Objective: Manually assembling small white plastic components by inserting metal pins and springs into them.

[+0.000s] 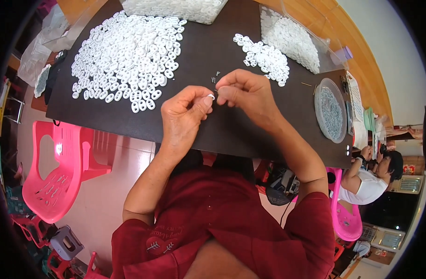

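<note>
My left hand (183, 114) pinches a small white plastic piece (211, 96) between thumb and forefinger. Close beside it, the thumb and fingers of my right hand (248, 95) are pressed together near that piece. Whatever they hold, if anything, is too small to make out. A few small grey screws (213, 80) lie on the dark table just beyond my fingertips. To the left spreads a large pile of white oval pieces with two holes (129, 56). A smaller group of similar white pieces (267, 58) lies beyond my right hand.
A round clear tub (319, 114) of small grey screws stands at the table's right. Clear bins of white parts (292, 42) line the far side of the dark table (143, 125). A pink chair (59, 172) stands left; another person (368, 183) sits at right.
</note>
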Available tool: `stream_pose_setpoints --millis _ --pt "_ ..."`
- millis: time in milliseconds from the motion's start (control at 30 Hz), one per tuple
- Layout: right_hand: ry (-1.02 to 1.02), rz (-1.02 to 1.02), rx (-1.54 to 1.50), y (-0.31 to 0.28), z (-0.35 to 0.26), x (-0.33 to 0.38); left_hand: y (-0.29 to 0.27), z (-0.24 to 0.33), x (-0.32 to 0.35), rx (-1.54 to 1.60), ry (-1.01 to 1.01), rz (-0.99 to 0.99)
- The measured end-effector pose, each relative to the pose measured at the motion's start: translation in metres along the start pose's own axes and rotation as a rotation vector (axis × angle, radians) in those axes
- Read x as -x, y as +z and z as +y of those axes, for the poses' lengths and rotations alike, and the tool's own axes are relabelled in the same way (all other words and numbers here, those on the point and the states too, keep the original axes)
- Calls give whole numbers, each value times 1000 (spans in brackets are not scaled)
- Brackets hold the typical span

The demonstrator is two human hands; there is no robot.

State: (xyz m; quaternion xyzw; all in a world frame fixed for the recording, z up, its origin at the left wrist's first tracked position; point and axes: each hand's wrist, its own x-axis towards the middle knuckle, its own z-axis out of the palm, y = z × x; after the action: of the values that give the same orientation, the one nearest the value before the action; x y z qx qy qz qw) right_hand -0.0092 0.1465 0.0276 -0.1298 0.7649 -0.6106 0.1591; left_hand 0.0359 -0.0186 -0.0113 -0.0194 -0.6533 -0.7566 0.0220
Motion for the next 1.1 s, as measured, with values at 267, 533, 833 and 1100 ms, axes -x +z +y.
stream_pose_setpoints --millis 267,533,833,1100 --pt "-302 233 634 -19 40 -17 -10 2 -5 451 -191 1" --pt "-624 226 958 -14 48 -33 -11 -6 -4 380 -149 52" --pt "-443 228 804 -6 34 -18 -10 -6 -1 396 -174 15" --pt "-125 52 260 7 2 5 -8 -2 3 333 -151 10"
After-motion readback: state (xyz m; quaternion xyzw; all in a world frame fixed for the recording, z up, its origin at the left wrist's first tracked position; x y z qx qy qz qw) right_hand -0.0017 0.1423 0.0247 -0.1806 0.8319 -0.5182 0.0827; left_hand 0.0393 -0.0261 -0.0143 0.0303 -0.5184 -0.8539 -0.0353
